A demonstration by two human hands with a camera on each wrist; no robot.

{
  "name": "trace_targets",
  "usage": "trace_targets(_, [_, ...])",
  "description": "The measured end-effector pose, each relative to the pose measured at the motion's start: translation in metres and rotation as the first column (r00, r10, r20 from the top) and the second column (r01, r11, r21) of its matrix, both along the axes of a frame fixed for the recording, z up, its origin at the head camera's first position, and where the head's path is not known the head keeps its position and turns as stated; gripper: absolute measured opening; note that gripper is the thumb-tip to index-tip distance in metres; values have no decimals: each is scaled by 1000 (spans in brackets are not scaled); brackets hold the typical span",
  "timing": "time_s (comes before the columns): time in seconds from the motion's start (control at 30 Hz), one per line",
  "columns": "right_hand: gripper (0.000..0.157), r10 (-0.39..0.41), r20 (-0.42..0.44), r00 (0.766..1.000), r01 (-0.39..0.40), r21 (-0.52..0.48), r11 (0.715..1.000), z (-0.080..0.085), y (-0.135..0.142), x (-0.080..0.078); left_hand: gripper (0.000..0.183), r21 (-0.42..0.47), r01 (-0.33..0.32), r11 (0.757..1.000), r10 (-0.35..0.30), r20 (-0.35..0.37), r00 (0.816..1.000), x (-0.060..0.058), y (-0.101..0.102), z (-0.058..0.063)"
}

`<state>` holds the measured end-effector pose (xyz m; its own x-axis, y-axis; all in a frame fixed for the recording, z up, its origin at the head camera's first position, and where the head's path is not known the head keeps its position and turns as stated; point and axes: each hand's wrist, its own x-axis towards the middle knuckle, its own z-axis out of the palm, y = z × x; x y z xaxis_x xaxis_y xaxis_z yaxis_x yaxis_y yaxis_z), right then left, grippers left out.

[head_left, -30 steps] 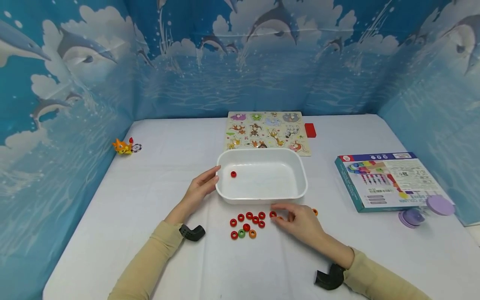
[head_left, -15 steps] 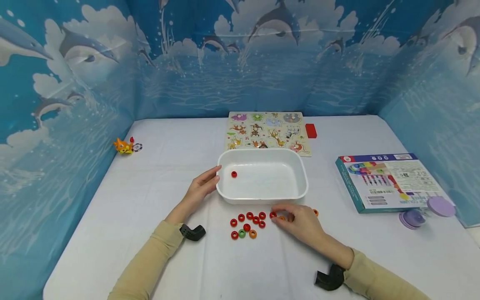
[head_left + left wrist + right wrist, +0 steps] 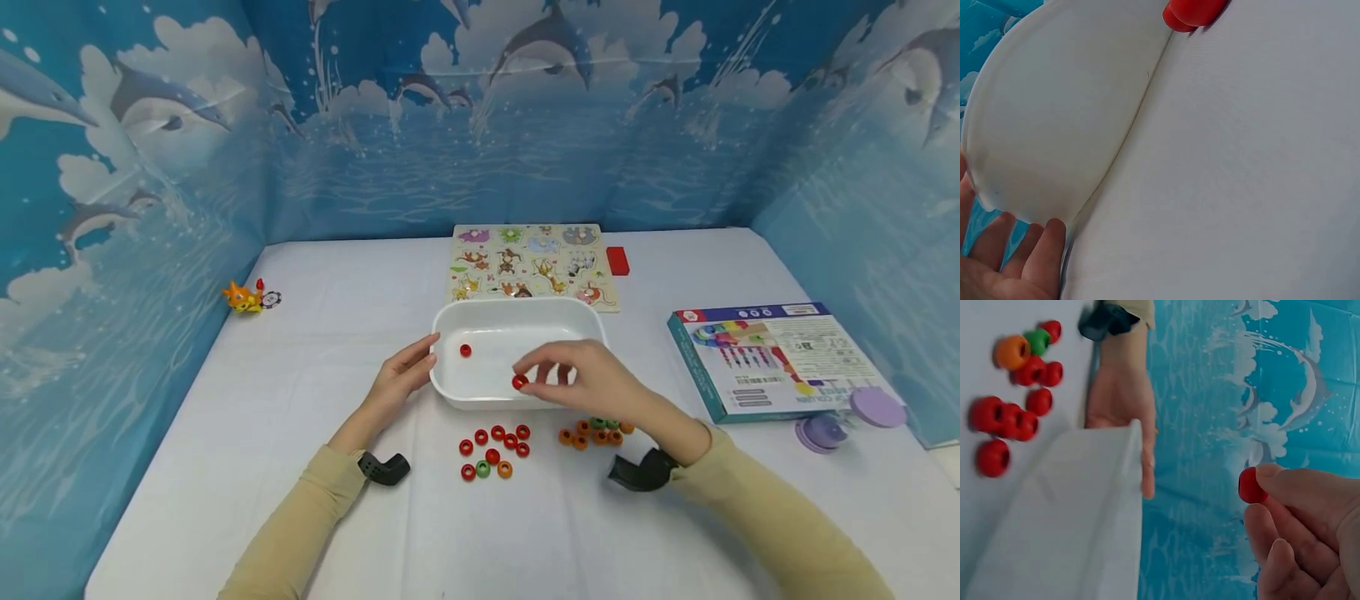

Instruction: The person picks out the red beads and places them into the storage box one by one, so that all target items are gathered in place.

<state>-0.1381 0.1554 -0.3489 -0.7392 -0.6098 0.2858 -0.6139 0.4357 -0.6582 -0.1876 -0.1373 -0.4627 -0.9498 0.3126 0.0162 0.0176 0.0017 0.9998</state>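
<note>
A red bead (image 3: 519, 382) with a hole is pinched between the thumb and index finger of my right hand (image 3: 588, 379), above the white tray (image 3: 495, 325). The right wrist view shows the same pinched bead (image 3: 1250, 485) close up. Inside the tray, toward its left end, lies one other red bead (image 3: 466, 351). My left hand (image 3: 393, 377) rests its extended fingertips against the tray's left end; the left wrist view shows these fingers (image 3: 1045, 259) touching the outer wall. In front of the tray lie several red beads (image 3: 492, 456), with a green bead (image 3: 483, 469) and an orange bead (image 3: 505, 470).
Several orange and green beads (image 3: 581, 437) lie below my right forearm. Behind the tray is an animal puzzle board (image 3: 536, 262) beside a red block (image 3: 618, 261). A toy box (image 3: 780, 358) and purple lidded containers (image 3: 825, 433) are at right, a small orange toy (image 3: 243, 297) far left.
My right hand has lifted a red bead from the table and moved it up and left over the tray. Orange and green beads formerly under that hand now show. The left hand stays put.
</note>
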Motion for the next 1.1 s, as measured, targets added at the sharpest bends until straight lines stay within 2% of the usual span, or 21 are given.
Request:
trace_targets(0.1, [24, 29, -4, 1000, -29, 2, 1000, 14, -13, -29, 48, -3, 0, 1000, 0, -1, 1000, -1, 0, -1])
trace_targets(0.2, [23, 53, 96, 994, -55, 22, 998, 15, -27, -62, 49, 7, -1, 1000, 1, -3, 1000, -1, -2, -1])
trace_targets(0.27, [22, 78, 188, 979, -86, 34, 996, 9, -36, -84, 49, 16, -2, 1000, 2, 0, 1000, -2, -2, -2])
trace_targets(0.37, [22, 108, 312, 944, -130, 51, 990, -7, -46, -111, 49, 35, 2, 999, -2, 12, 1000, -3, -2, -2])
trace_targets(0.47, [20, 125, 368, 921, -172, 96, 980, -25, -54, -130, 47, 40, 10, 999, -11, 26, 1000, -2, -1, -1])
trace_targets(0.53, [18, 113, 380, 918, -182, 152, 972, -34, -58, -137, 45, 41, 16, 999, -17, 33, 999, -2, -1, 1])
trace_targets(0.6, [17, 96, 385, 918, -186, 204, 961, -41, -62, -141, 44, 25, 23, 999, -24, 16, 1000, 2, 0, 8])
trace_targets(0.77, [18, 29, 382, 924, -147, 283, 948, -48, -67, -141, 44, -4, 37, 999, -37, -14, 999, 9, 3, 22])
trace_targets(0.9, [18, 13, 359, 933, -132, 309, 942, -50, -69, -140, 44, 19, 42, 999, -41, -26, 999, 10, 3, 24])
trace_targets(1.1, [18, 22, 359, 933, -141, 310, 940, -52, -70, -140, 44, 22, 40, 999, -39, -30, 999, 9, 1, 22])
